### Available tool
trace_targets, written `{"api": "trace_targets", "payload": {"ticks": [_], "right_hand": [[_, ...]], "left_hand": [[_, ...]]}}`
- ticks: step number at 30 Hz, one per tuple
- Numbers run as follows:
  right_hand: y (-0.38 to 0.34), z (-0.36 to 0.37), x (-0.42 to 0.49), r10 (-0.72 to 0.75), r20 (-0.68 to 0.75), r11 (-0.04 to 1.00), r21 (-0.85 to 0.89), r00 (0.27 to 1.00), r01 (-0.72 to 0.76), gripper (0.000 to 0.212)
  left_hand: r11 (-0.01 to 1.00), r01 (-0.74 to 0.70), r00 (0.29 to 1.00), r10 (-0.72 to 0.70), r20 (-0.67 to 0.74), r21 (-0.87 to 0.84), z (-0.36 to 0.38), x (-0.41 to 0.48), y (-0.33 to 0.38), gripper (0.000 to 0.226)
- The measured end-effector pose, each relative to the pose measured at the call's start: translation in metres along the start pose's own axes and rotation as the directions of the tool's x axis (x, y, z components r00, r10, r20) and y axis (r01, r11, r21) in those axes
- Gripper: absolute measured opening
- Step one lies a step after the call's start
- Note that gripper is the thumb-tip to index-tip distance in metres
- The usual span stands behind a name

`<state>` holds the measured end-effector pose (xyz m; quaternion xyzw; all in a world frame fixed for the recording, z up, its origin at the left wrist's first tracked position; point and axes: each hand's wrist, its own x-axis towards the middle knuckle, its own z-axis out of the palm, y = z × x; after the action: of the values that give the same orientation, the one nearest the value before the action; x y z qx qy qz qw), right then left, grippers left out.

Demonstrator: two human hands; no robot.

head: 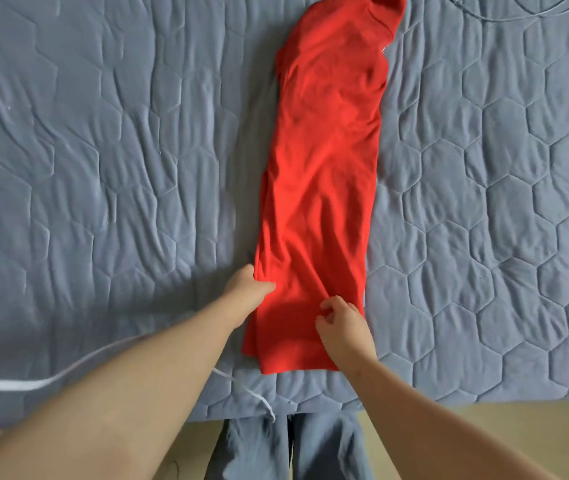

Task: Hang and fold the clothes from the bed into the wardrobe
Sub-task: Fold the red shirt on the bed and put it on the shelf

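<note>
You are in the folding step. The red garment [324, 174] lies on the bed [103, 168], already narrowed into a long strip. It runs from its neck end at 12 o'clock down to its hem at 6 o'clock, close to the bed's near edge where you stand.

Your left hand [246, 289] is closed on the strip's 9 o'clock edge, a little above the hem. The thumb lies on top and the fingers are tucked under the cloth.

Your right hand [343, 329] rests on the strip's 3 o'clock side, near the hem, with its fingers curled onto the fabric. Whether they have actually nipped cloth or are only touching it cannot be told from here.

The lengthwise fold looks done, though shallow creases run slantwise down the lower half. The next move is probably the crosswise fold, carrying the hem end up toward 12 o'clock. That calls for a matching hold on both side edges, so get the right hand a firm pinch at the 3 o'clock edge, level with the left. Lift both corners together and keep the layers stacked, or the tucked sides may slide open. The wardrobe is not in view, so putting it away comes later.
</note>
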<state>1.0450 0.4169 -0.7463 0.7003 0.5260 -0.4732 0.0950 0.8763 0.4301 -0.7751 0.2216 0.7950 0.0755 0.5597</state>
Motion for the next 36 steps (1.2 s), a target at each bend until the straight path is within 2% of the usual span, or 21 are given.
{"api": "trace_targets", "payload": {"ticks": [2,4,6,8,9,11,13,15,17,19,21,24,26,29,32,34,36], "right_hand": [[0.007,-0.002,-0.007,0.051,-0.150,0.999,0.003,0.987,-0.051,0.035],[0.013,-0.003,-0.012,0.109,-0.241,0.993,-0.010,0.964,-0.115,0.050],[0.020,-0.004,-0.014,0.165,-0.205,0.986,-0.003,0.965,-0.169,0.066],[0.024,-0.003,-0.014,0.171,-0.138,0.985,0.000,0.976,-0.173,0.072],[0.026,-0.001,-0.014,0.156,-0.120,0.987,0.053,0.980,-0.151,0.071],[0.031,0.002,-0.013,0.162,-0.105,0.955,0.265,0.981,-0.130,0.062],[0.039,0.002,-0.013,0.233,-0.110,0.884,0.438,0.966,-0.163,0.039],[0.050,0.000,-0.013,0.280,-0.097,0.871,0.445,0.955,-0.210,0.009],[0.063,0.000,-0.015,0.294,-0.059,0.883,0.400,0.954,-0.247,0.025],[0.071,-0.003,-0.019,0.320,-0.055,0.880,0.388,0.946,-0.275,0.027],[0.075,-0.006,-0.018,0.353,-0.053,0.858,0.418,0.934,-0.300,0.027],[0.078,-0.004,-0.014,0.395,-0.029,0.813,0.476,0.918,-0.335,0.022],[0.081,-0.001,-0.016,0.413,-0.026,0.797,0.493,0.910,-0.348,0.015],[0.088,0.002,-0.020,0.403,-0.074,0.829,0.453,0.912,-0.329,0.017],[0.087,0.003,-0.018,0.350,-0.095,0.885,0.360,0.932,-0.296,0.015],[0.077,0.005,-0.014,0.347,-0.109,0.863,0.425,0.931,-0.272,0.012],[0.064,0.003,-0.006,0.340,-0.153,0.832,0.509,0.928,-0.221,0.020]], "left_hand": [[0.996,0.010,1.000,-0.009,-0.004,0.091,0.006,-0.013,-0.022,0.016],[0.979,0.017,1.000,-0.015,-0.011,0.204,0.013,-0.022,-0.042,0.022],[0.951,0.006,0.999,0.004,-0.033,0.309,0.020,-0.030,-0.058,0.033],[0.935,-0.033,0.999,0.045,-0.027,0.352,0.024,-0.034,-0.065,0.039],[0.941,-0.051,0.998,0.063,-0.026,0.336,0.024,-0.035,-0.068,0.037],[0.975,-0.059,0.998,0.064,-0.019,0.215,0.024,-0.035,-0.071,0.032],[0.997,-0.044,0.999,0.045,-0.003,0.069,0.023,-0.036,-0.072,0.031],[1.000,-0.020,1.000,0.021,-0.020,0.018,0.021,-0.035,-0.072,0.032],[0.998,0.019,0.999,-0.017,-0.043,0.060,0.020,-0.035,-0.073,0.037],[0.982,0.041,0.999,-0.035,-0.036,0.184,0.021,-0.037,-0.074,0.043],[0.965,0.003,1.000,0.005,-0.028,0.262,0.025,-0.040,-0.074,0.046],[0.968,-0.123,0.991,0.133,-0.030,0.220,0.030,-0.047,-0.076,0.037],[0.972,-0.151,0.985,0.164,-0.056,0.181,0.027,-0.048,-0.078,0.029],[0.995,-0.061,0.979,0.075,-0.188,0.077,0.020,-0.044,-0.079,0.026],[0.983,0.040,0.992,-0.018,-0.124,0.181,0.022,-0.037,-0.074,0.034],[0.974,0.039,0.996,-0.020,-0.086,0.223,0.023,-0.034,-0.066,0.044],[0.996,-0.017,0.990,0.029,-0.139,0.091,0.026,-0.030,-0.057,0.050]]}}
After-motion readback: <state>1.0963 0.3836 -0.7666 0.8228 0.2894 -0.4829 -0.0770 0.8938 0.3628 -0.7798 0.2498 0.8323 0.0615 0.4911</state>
